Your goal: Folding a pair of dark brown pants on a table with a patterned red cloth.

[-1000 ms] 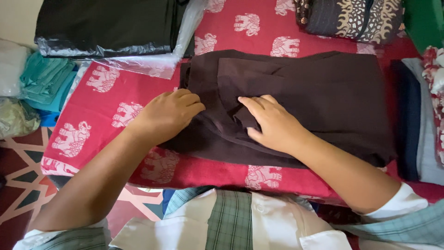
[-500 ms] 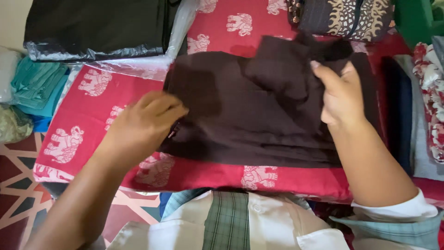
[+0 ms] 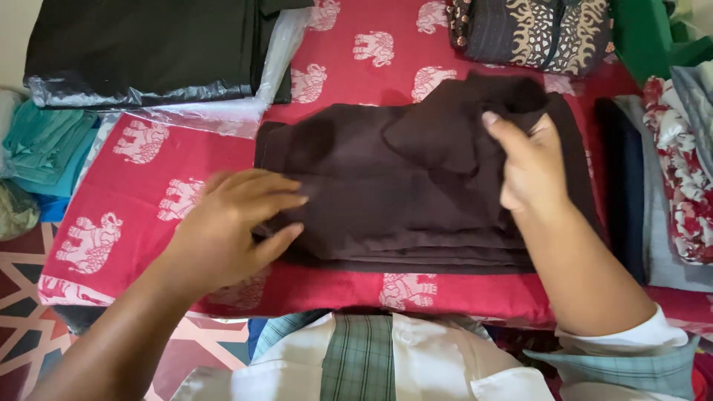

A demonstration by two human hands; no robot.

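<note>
Dark brown cloth [image 3: 401, 186] lies folded in layers on the red elephant-print sheet [image 3: 148, 178], long axis running left-right across the person's front. Stacked fold edges show along its near side.

Right hand [image 3: 529, 169] is on the right end of the brown cloth, fingers curled with thumb underneath, pinching a raised flap of the top layer near the far right corner. Grip closed on the cloth. Left hand [image 3: 234, 223] sits at the left near edge of the brown cloth, fingers stretched flat, thumb apart from them, resting on or just over the fabric. Grip open, holds nothing; whether the fingertips press down I cannot tell.

The brown cloth spans between the two hands: its bulk lies right of the left hand and left of the right hand. The right hand is the one nearer the lifted flap.

Around the brown cloth:
- black fabric in a clear plastic bag [image 3: 148, 52], far left
- teal folded cloth [image 3: 44, 145], left, well apart
- patterned dark garment [image 3: 531, 33], far side, near the raised flap
- dark blue and grey folded clothes [image 3: 631, 178], just right
- red floral fabric [image 3: 679, 171], further right

Nothing lies on top of the brown cloth. The patterned garment and the right-hand stack crowd the far and right edges.
</note>
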